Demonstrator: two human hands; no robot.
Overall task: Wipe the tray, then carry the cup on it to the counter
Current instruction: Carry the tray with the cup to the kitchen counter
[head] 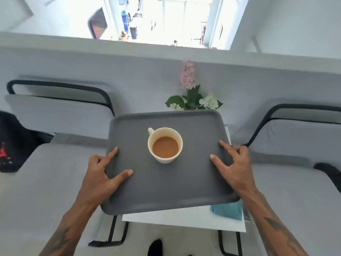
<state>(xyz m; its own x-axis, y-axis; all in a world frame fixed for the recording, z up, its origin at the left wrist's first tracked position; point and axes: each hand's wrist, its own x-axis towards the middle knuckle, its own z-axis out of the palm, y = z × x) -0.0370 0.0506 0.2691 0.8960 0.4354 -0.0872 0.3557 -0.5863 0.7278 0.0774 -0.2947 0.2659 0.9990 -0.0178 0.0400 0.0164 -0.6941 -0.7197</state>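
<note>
A dark grey tray (193, 183) is held level above a small white table (177, 218). My left hand (100, 177) grips its left edge, thumb and forefinger lying on top. My right hand (234, 163) grips the right edge the same way. A cream cup (164, 145) with a small handle at its upper left stands upright near the tray's middle, filled with light brown coffee. A folded blue cloth (227, 210) lies on the table, partly hidden under the tray's near right corner.
Grey cushioned chairs with black metal frames stand to the left (55, 115) and right (299, 137) of the table. A plant with pink and white flowers (191, 97) sits behind the tray. A black bag (13, 145) lies at far left.
</note>
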